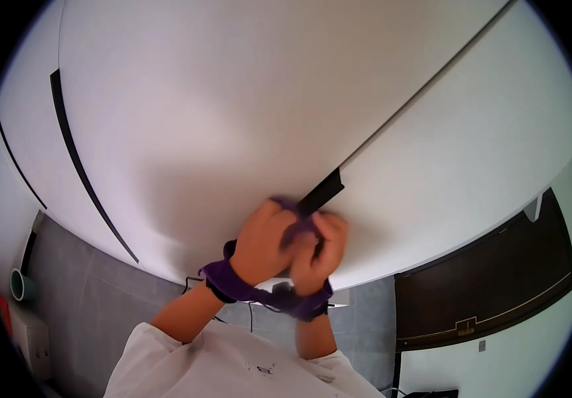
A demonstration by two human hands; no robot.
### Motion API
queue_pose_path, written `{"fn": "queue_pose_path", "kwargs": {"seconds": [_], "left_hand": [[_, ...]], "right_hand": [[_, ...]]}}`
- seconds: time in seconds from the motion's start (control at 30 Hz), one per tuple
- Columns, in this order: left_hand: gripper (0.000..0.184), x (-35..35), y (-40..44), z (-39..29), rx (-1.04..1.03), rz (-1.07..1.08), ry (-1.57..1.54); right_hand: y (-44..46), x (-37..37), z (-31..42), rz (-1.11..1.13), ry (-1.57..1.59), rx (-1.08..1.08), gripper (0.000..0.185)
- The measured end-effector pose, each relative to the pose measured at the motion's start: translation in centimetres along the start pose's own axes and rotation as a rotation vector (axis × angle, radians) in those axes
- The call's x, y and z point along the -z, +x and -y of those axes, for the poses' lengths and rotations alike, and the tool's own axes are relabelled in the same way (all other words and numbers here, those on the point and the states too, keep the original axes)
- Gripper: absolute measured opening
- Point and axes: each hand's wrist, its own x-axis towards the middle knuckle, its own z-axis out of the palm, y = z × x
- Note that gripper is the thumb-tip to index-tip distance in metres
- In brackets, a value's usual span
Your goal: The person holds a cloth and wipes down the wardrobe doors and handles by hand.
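Observation:
In the head view, a black handle strip runs along the edge of a white cabinet door. At the strip's lower end my left hand and my right hand are close together, slightly blurred. Between them shows a purple cloth, and the fingers of both hands are closed on it. The cloth is against or just in front of the strip's lower end; which of these I cannot tell. Purple bands with black straps circle both wrists. My left hand partly hides the cloth.
Another long black handle is on the door to the left. Grey floor tiles lie below. At lower left are a green bucket and a small pale cabinet. A dark brown door is at right.

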Motion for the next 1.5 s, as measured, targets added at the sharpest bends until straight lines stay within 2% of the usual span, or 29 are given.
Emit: {"fn": "queue_pose_path", "kwargs": {"seconds": [0.03,0.1,0.17,0.27,0.37,0.43,0.5,0.53,0.57,0.63,0.73,0.77,0.83,0.93,1.03,1.1,1.17,1.23,1.3,1.37,1.5], "left_hand": [[0.032,0.0,-0.9,0.1,-0.012,0.003,-0.008],[0.034,0.0,-3.6,1.5,0.075,0.025,0.065],[0.034,0.3,-5.8,3.1,0.052,0.041,0.121],[0.033,0.8,-8.6,4.4,0.192,0.221,0.178],[0.032,1.3,-9.7,4.8,0.158,0.209,0.149],[0.033,2.1,-10.4,5.6,0.134,0.233,0.129],[0.035,3.9,-9.7,6.0,0.287,0.394,-0.19],[0.041,4.9,-9.8,6.0,0.427,0.486,-0.335],[0.041,5.7,-9.6,5.3,0.424,0.501,-0.329],[0.048,7.1,-8.9,3.8,0.415,0.615,-0.345],[0.056,7.0,-8.0,1.3,0.392,0.604,-0.431],[0.056,6.8,-7.5,0.5,0.391,0.603,-0.43],[0.06,6.0,-6.3,-0.8,0.221,0.538,-0.355],[0.062,5.3,-4.0,-2.0,0.143,0.519,-0.357],[0.063,5.0,-2.5,-2.5,0.099,0.513,-0.383],[0.064,5.2,-1.6,-2.7,0.168,0.466,-0.35],[0.064,5.7,-0.5,-2.9,0.143,0.447,-0.325],[0.063,5.6,0.1,-3.0,0.14,0.408,-0.303],[0.062,5.8,0.5,-2.7,0.134,0.479,-0.286],[0.062,6.1,0.5,-2.9,0.139,0.487,-0.286],[0.06,6.1,-0.1,-1.9,0.125,0.473,-0.269]], "right_hand": [[-1.3,-0.3,-0.1,0.008,0.034,-0.075,0.024],[-3.3,-1.2,-0.2,-0.003,0.043,-0.097,0.024],[-5.4,-1.9,-0.5,0.021,0.035,-0.125,0.022],[-8.1,-2.5,-1.2,0.07,0.047,-0.158,0.02],[-10.4,-3.3,-1.6,0.111,0.088,-0.246,0.018],[-11.9,-3.4,-1.3,0.074,0.269,-0.604,0.016],[-11.0,-3.4,0.9,0.009,0.317,-0.667,0.017],[-11.3,-3.1,0.6,0.025,0.307,-0.769,0.018],[-11.6,-3.0,0.5,0.042,0.297,-0.87,0.018],[-12.0,-2.8,0.5,0.002,0.323,-0.87,0.017],[-11.4,-2.4,1.0,-0.149,0.187,-0.747,0.014],[-10.3,-1.8,1.6,-0.183,0.249,-0.731,0.013],[-7.5,-0.4,3.3,-0.245,0.232,-0.767,0.014],[-3.8,0.6,3.4,-0.422,0.31,-0.596,0.016],[0.0,1.0,5.6,-0.453,0.345,-0.591,0.015],[1.6,0.6,5.7,-0.488,0.287,-0.519,0.015],[2.6,0.0,5.9,-0.477,0.313,-0.412,0.015],[3.5,-0.6,5.5,-0.457,0.295,-0.411,0.016],[3.9,-1.8,5.2,-0.447,0.293,-0.309,0.017],[4.1,-2.3,5.2,-0.392,0.265,-0.33,0.016],[4.3,-2.8,4.5,-0.427,0.335,-0.414,0.017]]}}
